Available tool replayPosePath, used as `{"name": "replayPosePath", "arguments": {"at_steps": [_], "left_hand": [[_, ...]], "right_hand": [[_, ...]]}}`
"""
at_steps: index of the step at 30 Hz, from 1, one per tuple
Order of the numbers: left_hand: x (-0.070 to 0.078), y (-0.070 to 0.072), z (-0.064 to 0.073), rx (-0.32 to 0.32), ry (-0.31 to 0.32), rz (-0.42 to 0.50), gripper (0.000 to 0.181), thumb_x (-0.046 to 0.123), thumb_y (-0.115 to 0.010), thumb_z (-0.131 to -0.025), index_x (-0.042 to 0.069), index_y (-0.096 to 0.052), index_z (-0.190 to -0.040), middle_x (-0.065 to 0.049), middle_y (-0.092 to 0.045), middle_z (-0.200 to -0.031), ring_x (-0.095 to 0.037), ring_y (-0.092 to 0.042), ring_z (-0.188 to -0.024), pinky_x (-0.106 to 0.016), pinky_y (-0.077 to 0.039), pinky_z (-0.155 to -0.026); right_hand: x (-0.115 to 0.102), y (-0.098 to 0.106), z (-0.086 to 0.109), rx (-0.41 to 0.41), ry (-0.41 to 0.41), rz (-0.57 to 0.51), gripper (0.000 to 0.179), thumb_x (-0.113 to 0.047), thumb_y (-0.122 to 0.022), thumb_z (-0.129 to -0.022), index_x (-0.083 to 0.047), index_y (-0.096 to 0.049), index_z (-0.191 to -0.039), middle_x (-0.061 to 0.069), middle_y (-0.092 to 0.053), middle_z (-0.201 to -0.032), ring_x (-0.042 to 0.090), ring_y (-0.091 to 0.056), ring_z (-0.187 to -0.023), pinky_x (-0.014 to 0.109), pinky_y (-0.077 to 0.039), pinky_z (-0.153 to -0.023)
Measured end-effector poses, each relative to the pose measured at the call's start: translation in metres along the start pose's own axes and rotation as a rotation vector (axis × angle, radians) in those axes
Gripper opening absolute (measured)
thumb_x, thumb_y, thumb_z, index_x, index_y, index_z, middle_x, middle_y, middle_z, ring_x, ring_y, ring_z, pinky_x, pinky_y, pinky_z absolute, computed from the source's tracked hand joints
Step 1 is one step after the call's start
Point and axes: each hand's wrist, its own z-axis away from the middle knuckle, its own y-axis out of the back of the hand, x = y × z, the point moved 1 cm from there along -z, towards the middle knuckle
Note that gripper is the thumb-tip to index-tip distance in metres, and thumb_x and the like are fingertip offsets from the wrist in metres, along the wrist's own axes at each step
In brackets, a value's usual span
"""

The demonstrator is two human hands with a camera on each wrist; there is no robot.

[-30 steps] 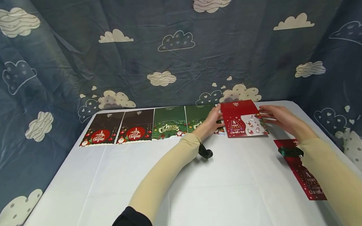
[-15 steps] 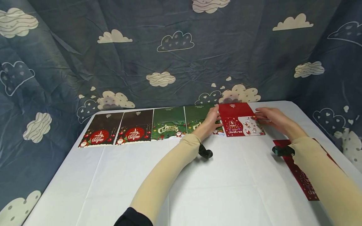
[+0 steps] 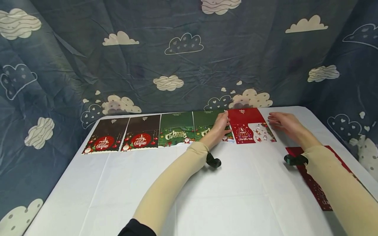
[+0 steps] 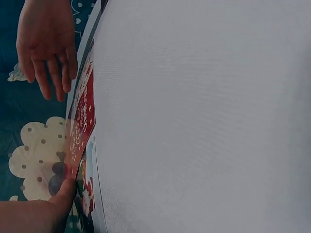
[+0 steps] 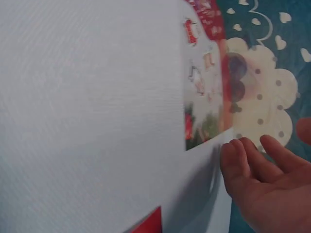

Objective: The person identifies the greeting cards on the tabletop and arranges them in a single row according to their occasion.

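A red Christmas card (image 3: 247,116) with a white illustrated panel lies flat at the right end of a row along the table's back. At its left edge is my left hand (image 3: 218,127), over part of a green card (image 3: 203,119); in the left wrist view its thumb (image 4: 63,194) touches the red card's near corner. My right hand (image 3: 284,124) hovers just right of the red card, apart from it, fingers loosely bent and holding nothing. The right wrist view shows a gap between those fingertips (image 5: 233,150) and the card (image 5: 206,87).
Further left in the row are another green card (image 3: 177,123) and two dark brown cards (image 3: 144,123) (image 3: 110,127). A second red card (image 3: 307,177) lies partly under my right forearm. A cloud-patterned cloth (image 3: 189,68) hangs behind the white table (image 3: 221,203).
The red card has come down flat and shifted slightly left against the green card. My right hand has moved a little left and is now off the card; my left hand has barely moved.
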Motion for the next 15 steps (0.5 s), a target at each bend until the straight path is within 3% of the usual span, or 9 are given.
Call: {"name": "replayPosePath", "arguments": {"at_steps": [7, 11, 15], "left_hand": [[0.002, 0.000, 0.013, 0.012, -0.079, -0.023, 0.038, 0.022, -0.046, -0.105, 0.004, -0.046, -0.138, -0.026, -0.049, -0.133, -0.043, -0.043, -0.128, -0.055, -0.042, -0.101], [-0.001, -0.009, 0.024, 0.003, -0.099, -0.038, 0.028, 0.013, -0.047, -0.102, 0.003, -0.054, -0.128, -0.027, -0.056, -0.124, -0.045, -0.050, -0.121, -0.057, -0.045, -0.098], [-0.005, -0.022, 0.037, -0.012, -0.115, -0.072, 0.025, 0.007, -0.048, -0.099, 0.001, -0.058, -0.121, -0.027, -0.061, -0.117, -0.046, -0.056, -0.113, -0.058, -0.048, -0.093]], "right_hand": [[-0.006, 0.014, 0.016, -0.035, -0.001, -0.098, 0.079, -0.053, -0.040, -0.102, -0.002, -0.014, -0.157, 0.011, -0.033, -0.153, 0.019, -0.043, -0.129, 0.029, -0.042, -0.104], [-0.008, 0.024, 0.032, -0.074, 0.026, -0.031, 0.079, -0.055, -0.039, -0.102, -0.002, -0.015, -0.156, 0.001, -0.042, -0.144, 0.004, -0.051, -0.115, 0.023, -0.046, -0.097], [-0.009, 0.033, 0.054, -0.089, 0.095, 0.027, 0.071, -0.050, -0.037, -0.104, -0.002, -0.021, -0.154, -0.023, -0.053, -0.121, -0.004, -0.055, -0.106, 0.019, -0.050, -0.088]]}}
